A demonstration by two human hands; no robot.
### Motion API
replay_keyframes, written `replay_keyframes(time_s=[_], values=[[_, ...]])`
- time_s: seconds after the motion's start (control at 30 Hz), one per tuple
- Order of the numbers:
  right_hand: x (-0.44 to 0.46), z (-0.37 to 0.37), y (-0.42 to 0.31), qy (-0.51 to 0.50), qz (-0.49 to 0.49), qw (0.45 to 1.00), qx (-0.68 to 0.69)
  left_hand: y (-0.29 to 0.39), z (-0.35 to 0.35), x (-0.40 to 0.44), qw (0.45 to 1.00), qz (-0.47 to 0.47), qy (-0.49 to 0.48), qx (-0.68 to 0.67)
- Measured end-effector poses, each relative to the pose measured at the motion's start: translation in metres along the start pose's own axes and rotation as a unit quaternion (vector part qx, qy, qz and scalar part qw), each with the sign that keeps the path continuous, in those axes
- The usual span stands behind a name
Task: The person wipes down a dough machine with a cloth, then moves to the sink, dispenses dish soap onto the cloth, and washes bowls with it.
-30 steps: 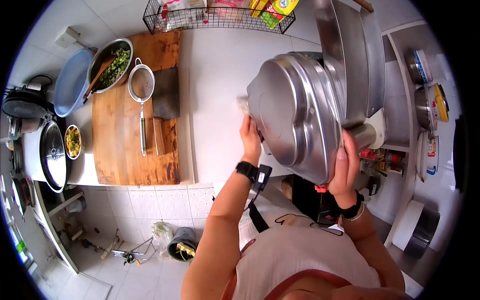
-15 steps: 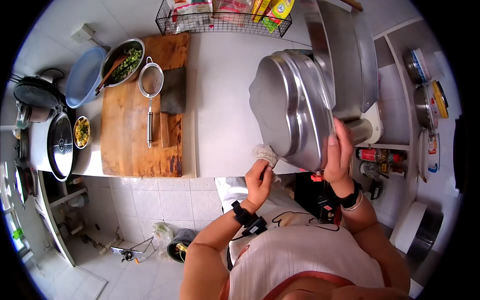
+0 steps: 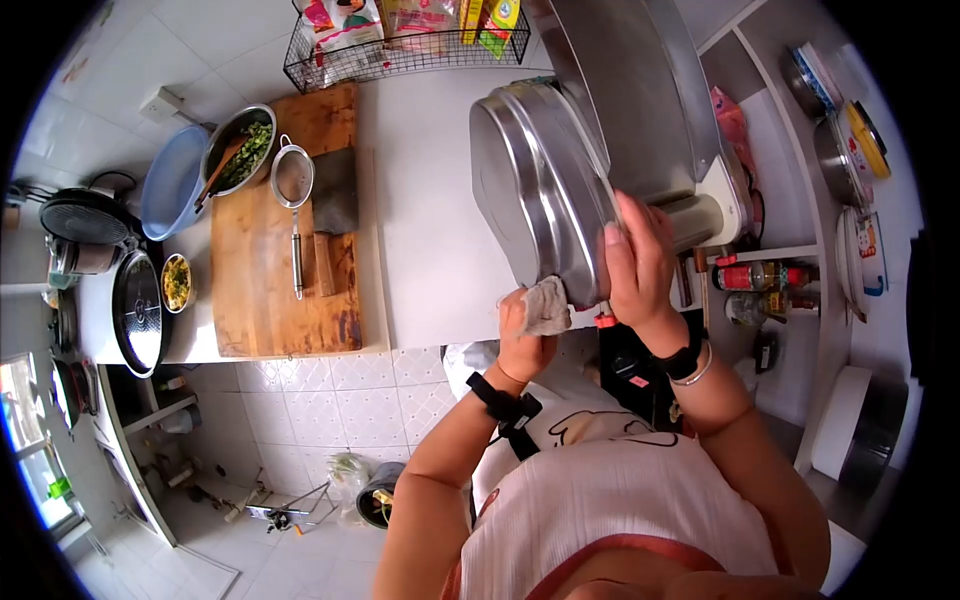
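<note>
A large, curved stainless-steel housing (image 3: 535, 170) stands tilted over the right part of the counter; its exact kind is unclear. My left hand (image 3: 525, 345) is closed around a crumpled greyish cloth (image 3: 546, 306), which touches the lower near corner of the housing. On the right, my right hand (image 3: 643, 260) grips the housing's edge, with the thumb on the near face and the other fingers partly hidden behind it. Behind my right hand rises a broad sheet-metal panel (image 3: 640, 100).
To the left lies a wooden cutting board (image 3: 250, 290) with a cleaver (image 3: 335, 190) and a strainer (image 3: 293, 176). Beyond it are a bowl of chopped greens (image 3: 240, 150) and a blue basin (image 3: 170, 185). A wire basket (image 3: 420, 58) sits at the back; shelves with bottles (image 3: 765, 275) line the right.
My left hand has turned and shifted, moving the cloth up against the housing's corner. My right hand still grips the edge. The whole view has shifted slightly.
</note>
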State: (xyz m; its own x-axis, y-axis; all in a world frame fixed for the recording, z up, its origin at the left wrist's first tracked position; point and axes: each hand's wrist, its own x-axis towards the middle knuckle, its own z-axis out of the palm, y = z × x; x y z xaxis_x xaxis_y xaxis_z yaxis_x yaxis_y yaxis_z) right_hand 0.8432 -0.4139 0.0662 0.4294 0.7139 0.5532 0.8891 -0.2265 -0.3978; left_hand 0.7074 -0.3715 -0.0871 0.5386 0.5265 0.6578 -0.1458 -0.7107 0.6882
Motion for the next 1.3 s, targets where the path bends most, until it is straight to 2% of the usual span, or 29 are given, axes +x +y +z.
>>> replay_keyframes(time_s=[0.07,0.13,0.3,0.37,0.4,0.43,0.47,0.5,0.53,0.6,0.63,0.67,0.7,0.8,0.87,0.93,1.0,1.03,1.13,1.17,1.2,1.27,1.3], values=[[0.0,-0.001,0.0,0.008,-0.004,1.0,0.0,-0.013,0.005,-0.02,1.0,0.022,0.001,-0.001],[0.002,-0.002,-0.002,-0.015,0.021,1.0,0.017,-0.027,0.009,-0.032,0.989,-0.146,0.013,0.009],[-0.001,0.001,-0.001,-0.004,0.022,1.0,0.01,-0.074,0.046,-0.029,0.977,-0.204,0.036,0.056],[0.001,0.002,0.001,0.006,0.015,1.0,0.008,-0.069,0.055,-0.022,0.94,-0.322,0.108,-0.011],[0.0,0.002,0.002,0.008,0.013,1.0,0.008,-0.06,0.054,-0.025,0.941,-0.32,0.109,-0.011],[-0.001,0.003,0.003,0.007,0.01,1.0,0.005,-0.046,0.049,-0.031,0.894,-0.444,0.031,-0.048],[-0.001,0.004,0.004,0.006,0.007,1.0,0.004,-0.037,0.045,-0.032,0.825,-0.557,-0.048,-0.082],[-0.001,0.005,0.004,0.014,0.009,1.0,0.007,-0.036,0.045,-0.032,0.826,-0.556,-0.048,-0.077],[-0.001,0.005,0.003,0.017,0.013,1.0,0.012,-0.035,0.045,-0.032,0.787,-0.585,-0.009,-0.194],[0.0,0.001,-0.001,-0.001,0.034,0.999,0.005,-0.033,0.046,-0.034,0.668,-0.613,0.07,-0.415],[-0.001,0.005,0.002,0.024,0.019,1.0,0.005,-0.034,0.038,-0.028,0.613,-0.626,0.047,-0.479],[-0.002,0.007,0.003,0.028,0.022,0.999,0.011,-0.037,0.035,-0.022,0.618,-0.627,0.046,-0.473],[-0.002,0.007,0.003,0.026,0.024,0.999,0.009,-0.039,0.032,-0.015,0.6,-0.62,-0.003,-0.505],[0.002,0.005,0.001,0.043,0.012,0.999,0.009,-0.014,0.025,0.004,0.594,-0.606,-0.024,-0.529],[0.003,0.005,0.002,0.054,-0.001,0.999,0.005,0.004,0.014,0.003,0.598,-0.623,-0.003,-0.504],[-0.001,0.005,0.002,0.056,0.002,0.998,0.007,0.001,0.002,-0.003,0.592,-0.614,-0.033,-0.521],[-0.001,0.006,0.002,0.055,0.003,0.998,0.012,0.01,-0.009,0.004,0.561,-0.653,0.032,-0.508],[-0.002,0.004,0.002,0.047,0.006,0.999,0.007,-0.001,-0.007,-0.003,0.545,-0.639,-0.003,-0.543],[-0.002,0.006,0.004,0.058,-0.01,0.998,0.002,-0.038,0.01,-0.013,0.555,-0.642,0.03,-0.528],[0.0,0.006,0.004,0.058,-0.012,0.998,-0.001,-0.046,0.013,-0.013,0.531,-0.694,0.049,-0.484],[-0.001,0.006,0.005,0.055,-0.012,0.998,-0.001,-0.051,0.018,-0.014,0.529,-0.694,0.047,-0.486],[-0.004,0.006,0.005,0.047,-0.011,0.999,0.002,-0.057,0.025,-0.022,0.453,-0.679,0.065,-0.574],[-0.003,0.007,0.005,0.051,-0.013,0.999,0.006,-0.061,0.033,-0.028,0.482,-0.675,0.082,-0.553]])
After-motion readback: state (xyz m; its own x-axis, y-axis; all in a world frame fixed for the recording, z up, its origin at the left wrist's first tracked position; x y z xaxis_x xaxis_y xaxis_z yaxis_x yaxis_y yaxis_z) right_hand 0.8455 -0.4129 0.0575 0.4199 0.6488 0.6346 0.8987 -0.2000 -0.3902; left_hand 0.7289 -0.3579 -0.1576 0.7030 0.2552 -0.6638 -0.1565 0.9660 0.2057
